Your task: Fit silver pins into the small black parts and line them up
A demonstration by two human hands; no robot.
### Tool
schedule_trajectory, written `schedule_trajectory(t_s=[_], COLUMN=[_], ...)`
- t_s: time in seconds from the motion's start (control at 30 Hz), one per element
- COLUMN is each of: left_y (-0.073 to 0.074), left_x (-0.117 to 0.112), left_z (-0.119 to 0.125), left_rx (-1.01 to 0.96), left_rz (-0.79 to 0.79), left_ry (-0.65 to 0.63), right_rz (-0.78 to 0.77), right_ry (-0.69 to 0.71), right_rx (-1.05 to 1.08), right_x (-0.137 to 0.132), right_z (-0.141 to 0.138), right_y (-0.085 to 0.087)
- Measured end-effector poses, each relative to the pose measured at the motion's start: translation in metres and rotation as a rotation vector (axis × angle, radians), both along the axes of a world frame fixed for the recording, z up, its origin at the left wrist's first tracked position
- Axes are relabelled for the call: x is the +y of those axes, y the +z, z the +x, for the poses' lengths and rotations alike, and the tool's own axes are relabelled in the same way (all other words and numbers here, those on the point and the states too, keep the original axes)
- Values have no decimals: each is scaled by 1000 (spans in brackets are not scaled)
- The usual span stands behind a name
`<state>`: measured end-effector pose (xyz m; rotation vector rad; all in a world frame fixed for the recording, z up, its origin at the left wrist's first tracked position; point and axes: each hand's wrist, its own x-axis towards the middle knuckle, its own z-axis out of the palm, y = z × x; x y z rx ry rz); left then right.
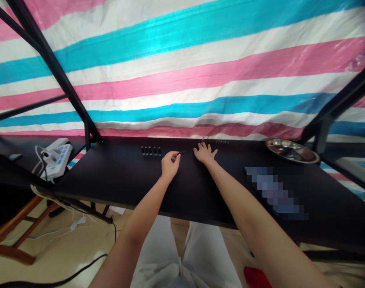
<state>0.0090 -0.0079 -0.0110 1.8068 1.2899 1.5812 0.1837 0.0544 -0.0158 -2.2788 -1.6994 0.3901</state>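
Both my arms reach forward over a black table (116, 176). My left hand (169, 163) is closed in a pinch on a thin dark stick-like thing (182, 152) that lies on the tabletop; I cannot make out what it is. My right hand (205, 153) lies flat and open on the table just right of it, fingers spread, holding nothing. A row of several small black upright pieces (151, 151) stands to the left of my left hand. Another row of tiny dark pieces (222, 141) lies near the table's back edge.
A shiny metal bowl (291, 150) sits at the back right. A blurred-out flat item (275, 192) lies on the right of the table. A white power strip (57, 157) with cables sits at the left; black frame bars (55, 66) rise before a striped tarp. A wooden chair (17, 228) stands lower left.
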Motion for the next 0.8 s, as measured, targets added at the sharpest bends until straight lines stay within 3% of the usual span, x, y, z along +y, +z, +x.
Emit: schedule_trajectory(t_s=[0.23,0.47,0.63,0.8], left_y=[-1,1,-2,-6], left_x=[0,-1,0,2], left_z=[-1,0,-1,-3], left_rx=[-3,8,-28,-110], left_rz=[-14,-76,-123,-158], left_ry=[3,-36,-40,-63], right_rz=[155,303,393,606], right_ry=[3,74,68,111], right_rx=[11,33,237,542], right_x=[-4,-34,-62,-78], right_z=[4,-4,-12,-11], right_y=[-6,6,10,7])
